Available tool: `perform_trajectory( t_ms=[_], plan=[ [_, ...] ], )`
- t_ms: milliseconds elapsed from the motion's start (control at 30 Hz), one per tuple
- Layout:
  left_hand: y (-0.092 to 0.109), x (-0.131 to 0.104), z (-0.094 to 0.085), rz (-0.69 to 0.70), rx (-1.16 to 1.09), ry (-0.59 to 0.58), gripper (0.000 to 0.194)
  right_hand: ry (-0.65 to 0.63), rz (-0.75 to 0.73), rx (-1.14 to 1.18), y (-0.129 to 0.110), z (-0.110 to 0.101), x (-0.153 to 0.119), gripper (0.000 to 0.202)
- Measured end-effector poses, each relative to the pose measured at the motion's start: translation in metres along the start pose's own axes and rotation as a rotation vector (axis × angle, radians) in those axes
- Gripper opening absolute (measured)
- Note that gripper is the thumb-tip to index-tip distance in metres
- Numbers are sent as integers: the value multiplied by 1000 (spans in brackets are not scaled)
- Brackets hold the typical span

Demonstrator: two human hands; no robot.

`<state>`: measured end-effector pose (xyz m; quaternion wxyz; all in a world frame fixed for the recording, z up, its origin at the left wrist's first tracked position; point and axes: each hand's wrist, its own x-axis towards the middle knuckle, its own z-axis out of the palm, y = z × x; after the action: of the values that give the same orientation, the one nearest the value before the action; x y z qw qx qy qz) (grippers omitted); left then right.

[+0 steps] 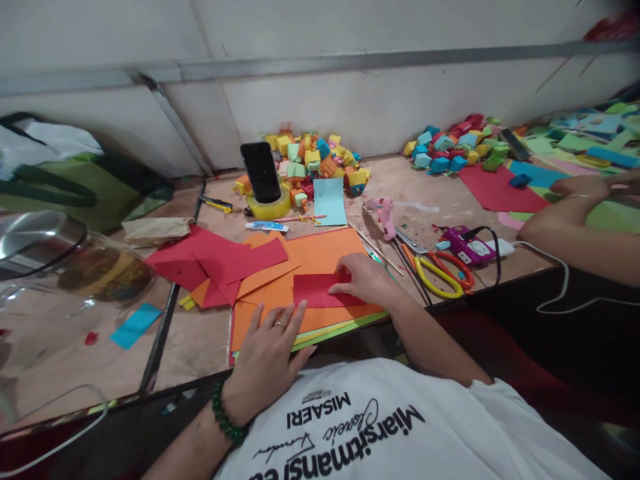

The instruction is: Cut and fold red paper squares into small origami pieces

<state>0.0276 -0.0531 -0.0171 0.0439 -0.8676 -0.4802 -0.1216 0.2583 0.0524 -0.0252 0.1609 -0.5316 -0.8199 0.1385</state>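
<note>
A small red paper rectangle (313,291) lies on a stack of orange sheets (320,253), with yellow and green sheets showing beneath at the near edge. My right hand (367,280) is at the rectangle's right part, thumb and fingertips pinched together on the paper. Spread flat on the orange sheets is my left hand (270,347), its fingertips near the lower left corner of the red rectangle and nothing held. More red paper (215,257) overlaps the stack on the left.
A phone (261,172) stands in a yellow tape roll (273,205) before piled paper cubes (300,160). Right are a pink glue gun (385,217), scissors (440,277) and a purple socket block (465,247). A glass jug (110,267) sits left. Another person's arm (585,227) reaches in.
</note>
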Motion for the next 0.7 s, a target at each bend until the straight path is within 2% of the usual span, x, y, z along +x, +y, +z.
perform_trajectory(
  t_ms=[100,200,300,400,567,700],
  plan=[
    [-12,6,-3,-51,-137,27,60,79,-141,90,4,-2,-4,16],
    [-21,12,-4,-151,-249,163,64,223,-362,243,0,-10,-8,8],
    [-22,16,-4,-172,-295,235,46,341,-551,261,-11,-21,-13,11],
    [-15,18,-5,-137,-257,289,36,474,-598,75,-24,-25,-16,16],
    [-4,20,-8,-55,-162,363,64,554,-648,-76,-32,-14,-24,13],
    [-2,22,-11,-34,-165,327,67,591,-639,-112,-27,-10,-30,13]
  ],
)
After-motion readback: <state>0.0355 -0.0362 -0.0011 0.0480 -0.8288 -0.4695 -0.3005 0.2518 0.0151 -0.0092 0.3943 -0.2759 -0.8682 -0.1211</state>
